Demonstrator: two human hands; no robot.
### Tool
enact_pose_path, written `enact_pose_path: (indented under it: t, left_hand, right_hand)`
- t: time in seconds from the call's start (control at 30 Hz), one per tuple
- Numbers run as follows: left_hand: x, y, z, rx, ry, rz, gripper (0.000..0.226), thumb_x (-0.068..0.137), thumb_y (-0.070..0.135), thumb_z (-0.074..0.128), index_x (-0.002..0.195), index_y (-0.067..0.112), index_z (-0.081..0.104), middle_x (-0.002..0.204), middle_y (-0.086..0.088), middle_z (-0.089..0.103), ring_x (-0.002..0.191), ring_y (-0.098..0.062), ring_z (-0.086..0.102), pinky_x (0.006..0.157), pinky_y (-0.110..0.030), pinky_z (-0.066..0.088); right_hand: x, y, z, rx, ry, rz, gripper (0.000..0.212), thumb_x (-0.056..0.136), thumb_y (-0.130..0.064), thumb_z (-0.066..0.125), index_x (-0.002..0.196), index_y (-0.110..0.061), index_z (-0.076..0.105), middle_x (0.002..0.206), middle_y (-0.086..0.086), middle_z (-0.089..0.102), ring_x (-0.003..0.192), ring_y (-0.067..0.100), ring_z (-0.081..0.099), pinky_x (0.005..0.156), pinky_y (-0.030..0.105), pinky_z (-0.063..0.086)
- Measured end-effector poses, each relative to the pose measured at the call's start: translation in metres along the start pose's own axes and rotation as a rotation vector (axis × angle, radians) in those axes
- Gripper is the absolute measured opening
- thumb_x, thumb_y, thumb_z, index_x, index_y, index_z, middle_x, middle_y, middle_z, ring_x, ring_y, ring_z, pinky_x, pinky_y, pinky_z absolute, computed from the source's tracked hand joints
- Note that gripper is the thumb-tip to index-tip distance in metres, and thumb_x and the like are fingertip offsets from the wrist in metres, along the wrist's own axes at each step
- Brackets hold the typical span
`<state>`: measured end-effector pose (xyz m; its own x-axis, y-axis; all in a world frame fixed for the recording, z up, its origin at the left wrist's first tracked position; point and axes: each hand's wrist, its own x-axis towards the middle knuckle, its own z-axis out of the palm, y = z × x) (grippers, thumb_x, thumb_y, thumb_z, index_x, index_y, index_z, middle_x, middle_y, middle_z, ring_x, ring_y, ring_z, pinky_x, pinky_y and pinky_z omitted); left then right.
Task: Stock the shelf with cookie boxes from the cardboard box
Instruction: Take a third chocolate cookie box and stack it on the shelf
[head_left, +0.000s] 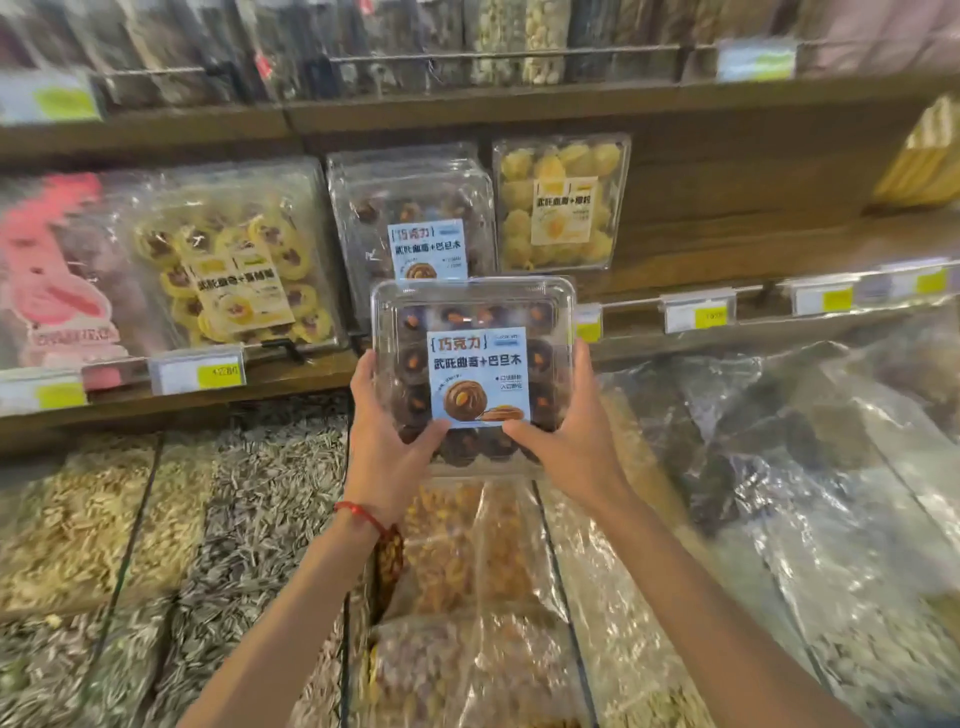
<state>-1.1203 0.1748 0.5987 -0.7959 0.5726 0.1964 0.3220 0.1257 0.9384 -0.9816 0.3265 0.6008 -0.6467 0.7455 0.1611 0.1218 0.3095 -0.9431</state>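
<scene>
Clear cookie box with a blue label was held upright in the air, label facing the camera, dark almond-topped cookies visible inside. It was gripped at both lower corners:
- left hand – thumb pressed on the front face at the label's lower left corner, fingers curled round the left edge
- right hand – the same on the right side, thumb on the front, fingers wrapped round the right edge

All else is placed relative to the cookie box:
- directly behind and above: a matching box with the same blue label, stood on the wooden shelf
- upper right: a yellow-cookie box, just beside the matching box
- upper left: a jam-centre cookie box, blurred
- just right: price tags clipped to the shelf edge
- lower left: a sunflower seed bin
- right and lower right: bins under clear film, contents not identifiable
- below: a red cord on the left wrist
</scene>
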Motion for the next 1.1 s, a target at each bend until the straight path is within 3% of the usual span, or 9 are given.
enact_pose_path:
  t: [0.1, 0.3, 0.43, 0.53, 0.7, 0.77, 0.87, 0.93, 1.1]
  left_hand:
    - [0.047, 0.004, -0.002, 0.017, 0.042, 0.017, 0.101, 0.082, 0.016, 0.078, 0.152, 0.038, 0.009, 0.151, 0.001, 0.042, 0.137, -0.012, 0.046, 0.110, -0.046, 0.044]
    - [0.123, 0.009, -0.006, 0.060, 0.127, 0.061, 0.106, 0.081, 0.010, 0.079, 0.154, 0.038, 0.008, 0.156, -0.001, 0.038, 0.141, -0.015, 0.041, 0.115, -0.041, 0.038]
    - [0.160, 0.021, -0.005, 0.076, 0.201, 0.114, 0.105, 0.082, 0.004, 0.077, 0.157, 0.023, 0.008, 0.160, 0.005, 0.025, 0.145, -0.005, 0.025, 0.117, -0.017, 0.025]
    - [0.179, 0.019, -0.004, 0.093, 0.240, 0.138, 0.104, 0.082, 0.003, 0.076, 0.157, 0.022, 0.006, 0.162, -0.002, 0.022, 0.149, -0.010, 0.021, 0.120, -0.030, 0.023]
    - [0.193, 0.001, 0.001, 0.124, 0.299, 0.139, 0.104, 0.080, 0.009, 0.078, 0.153, 0.031, 0.007, 0.156, -0.009, 0.028, 0.145, -0.020, 0.032, 0.117, -0.050, 0.033]
    - [0.195, -0.003, 0.002, 0.147, 0.320, 0.137, 0.104, 0.080, 0.012, 0.079, 0.152, 0.034, 0.007, 0.156, -0.007, 0.028, 0.142, -0.018, 0.032, 0.117, -0.047, 0.032]
    - [0.198, -0.007, 0.003, 0.182, 0.341, 0.120, 0.103, 0.081, 0.013, 0.078, 0.153, 0.031, 0.007, 0.154, -0.005, 0.029, 0.131, -0.008, 0.028, 0.112, -0.038, 0.027]
    - [0.200, -0.007, 0.004, 0.179, 0.348, 0.109, 0.102, 0.082, 0.011, 0.077, 0.154, 0.029, 0.008, 0.150, -0.003, 0.033, 0.123, -0.004, 0.025, 0.107, -0.033, 0.025]
    - [0.204, -0.007, 0.003, 0.187, 0.348, 0.106, 0.103, 0.082, 0.009, 0.077, 0.155, 0.030, 0.006, 0.154, -0.007, 0.030, 0.125, -0.004, 0.023, 0.110, -0.036, 0.024]
  right_hand:
    - [0.045, -0.009, 0.014, 0.003, -0.001, -0.020, 0.120, 0.080, -0.019, 0.086, 0.162, -0.033, -0.001, 0.168, -0.011, 0.018, 0.154, 0.007, 0.020, 0.124, 0.049, 0.027]
    - [0.124, -0.023, 0.039, -0.002, -0.012, -0.077, 0.119, 0.083, -0.018, 0.083, 0.162, -0.029, -0.005, 0.171, -0.007, 0.011, 0.156, 0.011, 0.012, 0.126, 0.049, 0.022]
    - [0.167, -0.032, 0.049, 0.005, -0.006, -0.135, 0.116, 0.084, -0.015, 0.082, 0.162, -0.022, -0.003, 0.171, -0.003, 0.009, 0.156, 0.009, 0.009, 0.127, 0.044, 0.018]
    - [0.189, -0.035, 0.056, 0.019, 0.012, -0.177, 0.114, 0.084, -0.011, 0.081, 0.162, -0.023, -0.001, 0.170, -0.007, 0.008, 0.155, 0.005, 0.008, 0.128, 0.039, 0.015]
    - [0.206, -0.027, 0.064, -0.015, 0.024, -0.219, 0.114, 0.084, -0.014, 0.082, 0.162, -0.023, -0.001, 0.149, -0.037, 0.006, 0.144, -0.008, 0.006, 0.117, 0.017, 0.010]
    - [0.208, -0.023, 0.065, -0.039, 0.042, -0.230, 0.113, 0.084, -0.017, 0.082, 0.162, -0.024, 0.001, 0.155, -0.030, 0.014, 0.138, -0.006, 0.011, 0.111, 0.014, 0.013]
    - [0.212, -0.022, 0.066, -0.087, 0.055, -0.259, 0.111, 0.083, -0.017, 0.083, 0.162, -0.022, 0.005, 0.163, -0.011, 0.021, 0.129, -0.005, 0.015, 0.096, -0.004, 0.012]
    - [0.215, -0.020, 0.067, -0.099, 0.046, -0.286, 0.111, 0.084, -0.016, 0.083, 0.162, -0.020, 0.005, 0.158, -0.016, 0.020, 0.123, -0.009, 0.014, 0.092, -0.011, 0.010]
    - [0.217, -0.017, 0.072, -0.132, 0.057, -0.309, 0.110, 0.086, -0.017, 0.081, 0.162, -0.017, 0.001, 0.158, -0.015, 0.015, 0.132, -0.008, 0.010, 0.099, -0.008, 0.000]
